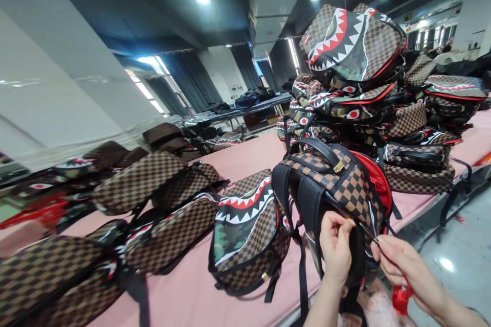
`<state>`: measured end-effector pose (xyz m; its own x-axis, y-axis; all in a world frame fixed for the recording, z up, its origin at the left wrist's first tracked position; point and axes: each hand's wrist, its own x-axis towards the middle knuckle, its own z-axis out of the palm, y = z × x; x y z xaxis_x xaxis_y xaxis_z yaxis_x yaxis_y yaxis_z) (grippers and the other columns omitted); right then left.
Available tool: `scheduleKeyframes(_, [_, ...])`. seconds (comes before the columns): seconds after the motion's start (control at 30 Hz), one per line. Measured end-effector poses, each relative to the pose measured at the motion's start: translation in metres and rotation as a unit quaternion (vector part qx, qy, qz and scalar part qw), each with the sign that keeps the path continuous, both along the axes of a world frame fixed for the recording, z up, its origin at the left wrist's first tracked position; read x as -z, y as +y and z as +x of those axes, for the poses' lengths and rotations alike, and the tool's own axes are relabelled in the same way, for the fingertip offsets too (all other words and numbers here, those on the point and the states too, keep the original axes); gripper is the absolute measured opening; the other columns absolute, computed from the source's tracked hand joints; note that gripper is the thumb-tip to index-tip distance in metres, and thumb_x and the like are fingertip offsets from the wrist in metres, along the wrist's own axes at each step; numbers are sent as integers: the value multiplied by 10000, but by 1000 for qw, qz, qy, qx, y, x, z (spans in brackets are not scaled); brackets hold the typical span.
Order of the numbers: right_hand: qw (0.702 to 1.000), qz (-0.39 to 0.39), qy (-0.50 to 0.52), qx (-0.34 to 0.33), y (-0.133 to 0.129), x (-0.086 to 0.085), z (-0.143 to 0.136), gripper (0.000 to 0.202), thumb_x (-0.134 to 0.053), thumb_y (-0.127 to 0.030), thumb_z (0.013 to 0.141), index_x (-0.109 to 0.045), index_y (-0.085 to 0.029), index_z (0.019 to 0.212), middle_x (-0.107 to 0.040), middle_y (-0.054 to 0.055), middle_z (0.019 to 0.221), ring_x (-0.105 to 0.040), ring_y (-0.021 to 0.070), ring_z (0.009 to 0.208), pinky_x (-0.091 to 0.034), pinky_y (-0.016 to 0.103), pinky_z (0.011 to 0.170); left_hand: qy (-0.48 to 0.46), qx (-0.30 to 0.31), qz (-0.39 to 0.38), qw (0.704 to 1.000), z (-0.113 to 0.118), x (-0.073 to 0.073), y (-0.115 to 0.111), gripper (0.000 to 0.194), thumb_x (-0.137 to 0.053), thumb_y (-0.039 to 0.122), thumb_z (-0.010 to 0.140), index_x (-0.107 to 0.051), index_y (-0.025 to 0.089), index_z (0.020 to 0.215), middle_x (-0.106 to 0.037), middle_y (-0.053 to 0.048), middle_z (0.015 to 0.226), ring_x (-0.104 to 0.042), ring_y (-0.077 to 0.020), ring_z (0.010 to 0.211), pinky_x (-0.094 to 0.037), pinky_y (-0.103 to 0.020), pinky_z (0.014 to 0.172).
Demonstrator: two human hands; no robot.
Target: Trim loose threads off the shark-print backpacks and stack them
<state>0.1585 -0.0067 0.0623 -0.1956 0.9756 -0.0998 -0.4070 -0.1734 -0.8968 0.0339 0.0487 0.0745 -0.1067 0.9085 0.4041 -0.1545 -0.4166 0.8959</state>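
Note:
An open checkered backpack [347, 176] with a red lining stands tilted on the pink-covered table, its black straps facing left. My left hand [335, 250] is closed, thumb and fingers pinching the side edge of this backpack. Close by on the right, my right hand [406, 263] pinches a thin dark piece [369, 232] against the bag's side; its exact kind is unclear. A red item [402, 296] hangs below the right palm, mostly covered by the fingers. Just left lies a finished-looking backpack [245, 235] with a shark-mouth print and camouflage panel.
Stacked shark-print backpacks [345, 56] rise behind the open one. More checkered bags [172, 235] lie along the left of the pink table [253, 156]. The table's right edge drops to a shiny floor [460, 250]. Dark bags [255, 97] rest on a far table.

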Motion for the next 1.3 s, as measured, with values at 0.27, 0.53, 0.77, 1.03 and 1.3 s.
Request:
scheduleKeyframes(0.27, [1000,-7,3,12,-1,-4,-4,443,-548,-582,761,-506,-148,684,-204,-111,476,-97,23,410,-75,178,373,11,1,13,1000,-1,2,-2,175,-580,316,779,-500,179,704,-551,8,648,-554,-114,608,-445,-214,583])
scheduleKeyframes(0.53, [1000,-3,12,6,2,-3,-2,419,-565,-550,768,-518,-144,674,-204,-110,472,-89,26,415,-77,174,373,7,8,29,1000,0,3,-2,182,-579,322,783,-495,182,704,-571,0,664,-571,-119,628,-451,-216,596])
scheduleKeyframes(0.77, [998,49,-21,-18,-2,-1,3,411,-516,-535,809,-540,-148,673,-221,-97,462,-130,36,400,-109,187,365,46,29,124,991,-14,-1,-6,336,-451,473,835,-517,180,683,-563,-21,636,-549,-143,622,-457,-274,610])
scheduleKeyframes(1.03, [952,203,-195,122,12,-22,11,315,-536,-410,831,-515,-213,1075,-588,39,874,-557,151,744,-461,225,637,305,-230,242,892,-33,-58,-17,334,-602,156,766,-537,188,1093,-579,-65,882,-561,-155,748,-480,-260,644])
scheduleKeyframes(1.3, [834,390,-325,218,51,-42,7,167,-536,-319,834,-556,-213,961,-640,29,852,-630,156,747,-515,214,628,533,-196,172,805,-39,-117,-13,100,-495,222,845,-585,212,888,-624,-14,846,-611,-145,731,-458,-244,591])
